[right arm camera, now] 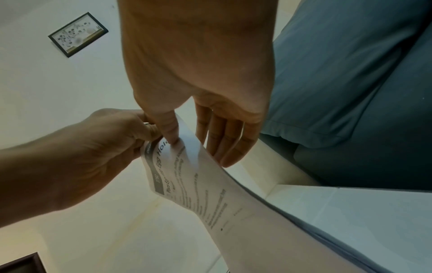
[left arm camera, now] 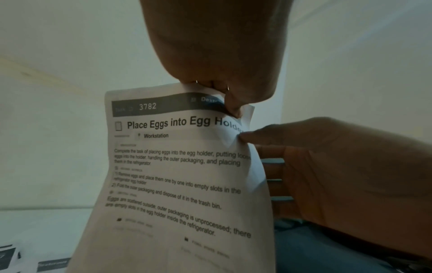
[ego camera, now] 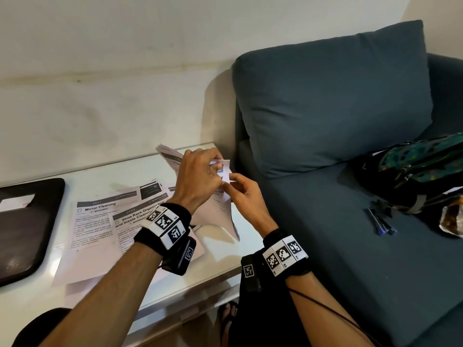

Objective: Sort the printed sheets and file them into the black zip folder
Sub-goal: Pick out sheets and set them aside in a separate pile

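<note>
Head view: both hands lift a printed sheet (ego camera: 220, 196) above the surface (ego camera: 225, 256); the black zip folder (ego camera: 27, 226) lies far left, nearer the left hand (ego camera: 198, 179).

Left wrist view: that hand pinches the sheet's top corner, sheet hanging lengthwise downward.

Right wrist view: the right hand (right arm camera: 210, 103) pinches the same corner, thumb in front, straight fingers behind.

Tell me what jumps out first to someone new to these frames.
Both hands, left hand and right hand, pinch the top corner of a printed sheet headed "Place Eggs into Egg Holder", held up over the white table. More sheets lie spread there; the black zip folder sits at its left end.
</note>
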